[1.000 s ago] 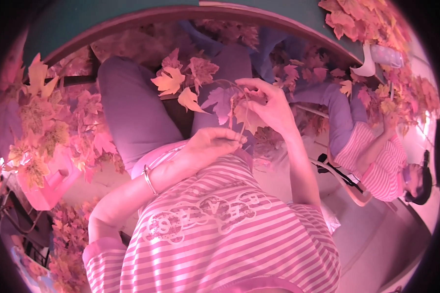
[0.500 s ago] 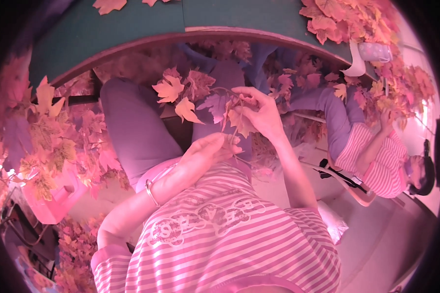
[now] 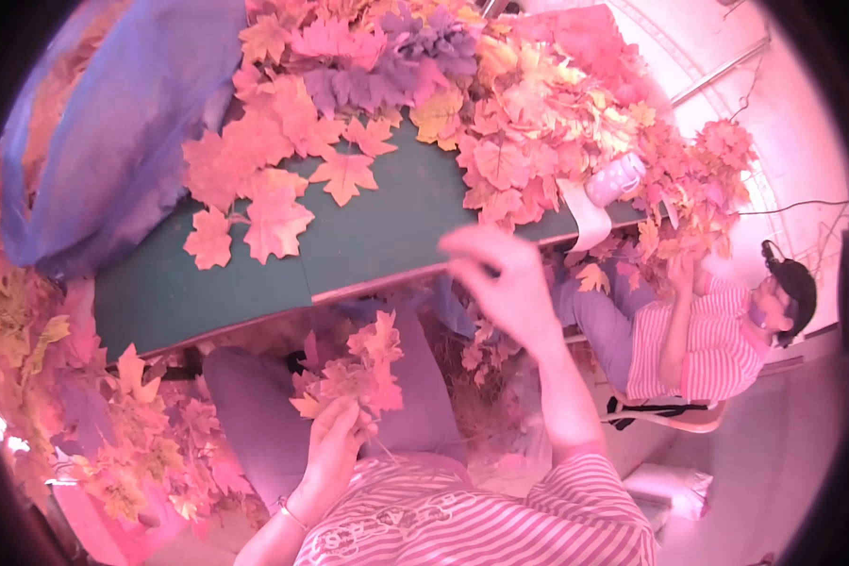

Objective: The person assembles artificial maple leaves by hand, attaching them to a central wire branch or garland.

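Low in the middle of the frame, the left hand (image 3: 335,453) is clenched around the stems of a small bunch of leaves (image 3: 354,373), orange and pink maple-shaped ones that fan out above the fingers, over the lap. The right hand (image 3: 500,278) is raised at centre right, just in front of the near edge of the green table (image 3: 377,236); its fingers are spread and curled loosely, and whether they pinch anything cannot be told from here. Loose leaves (image 3: 274,222) lie scattered on the table's left part, and a thick heap of leaves (image 3: 519,104) covers its upper right. A blue sack (image 3: 113,132) fills the upper left. At the right edge sits another person (image 3: 707,335) in a striped shirt, arms up among more leaves.
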Action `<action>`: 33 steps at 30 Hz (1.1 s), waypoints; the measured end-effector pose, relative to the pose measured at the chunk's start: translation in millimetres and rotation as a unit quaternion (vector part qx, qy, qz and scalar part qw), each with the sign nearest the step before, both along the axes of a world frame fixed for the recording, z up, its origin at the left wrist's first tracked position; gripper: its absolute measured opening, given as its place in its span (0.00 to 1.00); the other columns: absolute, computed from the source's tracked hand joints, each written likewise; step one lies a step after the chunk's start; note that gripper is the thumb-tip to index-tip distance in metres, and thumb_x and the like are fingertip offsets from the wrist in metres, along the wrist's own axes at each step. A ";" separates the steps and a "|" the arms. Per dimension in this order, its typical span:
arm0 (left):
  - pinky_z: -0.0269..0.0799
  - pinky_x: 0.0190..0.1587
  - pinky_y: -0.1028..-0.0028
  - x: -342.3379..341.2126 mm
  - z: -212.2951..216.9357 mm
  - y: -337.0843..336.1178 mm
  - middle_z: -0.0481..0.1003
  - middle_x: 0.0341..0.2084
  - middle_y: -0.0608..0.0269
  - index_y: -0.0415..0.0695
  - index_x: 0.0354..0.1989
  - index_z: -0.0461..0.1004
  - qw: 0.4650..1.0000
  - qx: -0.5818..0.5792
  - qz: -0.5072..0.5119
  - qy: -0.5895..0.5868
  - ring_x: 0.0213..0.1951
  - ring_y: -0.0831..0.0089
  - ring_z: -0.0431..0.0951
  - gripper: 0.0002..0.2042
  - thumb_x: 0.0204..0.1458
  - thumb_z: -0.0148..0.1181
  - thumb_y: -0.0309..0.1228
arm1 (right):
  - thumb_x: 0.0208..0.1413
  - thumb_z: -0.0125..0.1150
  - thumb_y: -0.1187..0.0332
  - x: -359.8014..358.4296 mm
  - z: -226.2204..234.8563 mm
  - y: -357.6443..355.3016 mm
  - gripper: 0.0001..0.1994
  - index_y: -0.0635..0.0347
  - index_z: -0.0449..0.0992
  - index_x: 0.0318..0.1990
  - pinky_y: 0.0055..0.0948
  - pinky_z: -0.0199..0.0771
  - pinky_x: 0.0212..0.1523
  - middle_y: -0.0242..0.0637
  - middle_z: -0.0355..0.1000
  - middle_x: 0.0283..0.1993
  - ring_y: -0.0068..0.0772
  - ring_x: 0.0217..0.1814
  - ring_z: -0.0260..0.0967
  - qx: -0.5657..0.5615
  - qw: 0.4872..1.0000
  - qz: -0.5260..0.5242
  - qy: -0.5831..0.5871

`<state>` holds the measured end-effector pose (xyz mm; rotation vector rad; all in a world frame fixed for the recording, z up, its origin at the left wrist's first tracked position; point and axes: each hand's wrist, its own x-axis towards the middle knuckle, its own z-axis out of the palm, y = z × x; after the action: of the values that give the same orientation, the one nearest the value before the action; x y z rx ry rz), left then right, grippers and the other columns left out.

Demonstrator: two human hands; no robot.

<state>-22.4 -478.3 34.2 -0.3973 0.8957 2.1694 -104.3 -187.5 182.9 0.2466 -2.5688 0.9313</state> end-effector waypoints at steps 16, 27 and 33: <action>0.72 0.43 0.74 -25.0 17.2 -18.0 0.75 0.33 0.66 0.39 0.50 0.74 0.998 0.053 0.014 0.030 0.36 0.76 0.74 0.09 0.68 0.53 0.29 | 0.49 0.68 0.76 -211.5 -26.9 145.6 0.05 0.68 0.81 0.33 0.34 0.77 0.37 0.46 0.79 0.29 0.42 0.31 0.78 -0.001 0.961 -0.267 0.075; 0.69 0.54 0.70 -22.2 56.7 -13.0 0.72 0.36 0.66 0.44 0.64 0.71 0.991 0.112 0.036 -0.064 0.40 0.73 0.71 0.20 0.68 0.54 0.40 | 0.67 0.60 0.65 -242.6 -27.7 126.0 0.08 0.60 0.74 0.41 0.27 0.76 0.39 0.29 0.75 0.39 0.21 0.39 0.72 -0.475 0.868 -0.014 0.146; 0.71 0.47 0.74 -15.7 59.9 -5.4 0.70 0.32 0.67 0.43 0.56 0.74 0.974 0.206 0.013 -0.094 0.35 0.73 0.70 0.15 0.67 0.57 0.37 | 0.69 0.58 0.64 -239.3 -23.5 127.9 0.07 0.56 0.74 0.42 0.32 0.79 0.44 0.32 0.76 0.43 0.28 0.44 0.75 -0.545 0.825 0.075 0.130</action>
<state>-38.1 -483.7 94.2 -0.3969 0.3245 2.2258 -343.6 -59.6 159.4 0.2041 -1.4385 2.0595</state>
